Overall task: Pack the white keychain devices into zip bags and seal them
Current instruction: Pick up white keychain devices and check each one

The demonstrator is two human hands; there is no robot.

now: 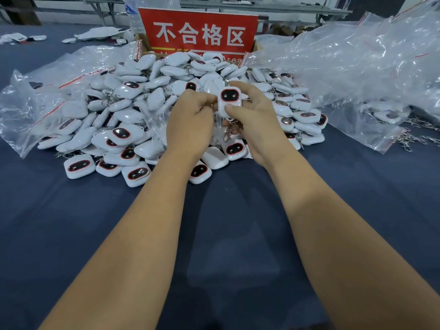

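Forearms reach out over the near edge of the worktop [71, 222], which is covered in dark blue cloth. Past them, around the middle of the worktop, both hands work right above the heap. Right hand [252, 120] has its grip curled round one white keychain device [229, 101], thumb pressed on its lower front, dark face with the red rim turned up toward the camera. Left hand [190, 120] sits just beside it, fingers curled; looks like it's pinching thin clear plastic by the device, but I can't tell for sure. Under and behind the hands is a big pile of devices [133, 129] with metal clips poking out. Clear zip bags [357, 67] with red strips lie heaped toward the right edge, more on the left. At the far side stands a red sign [198, 30] with white characters.
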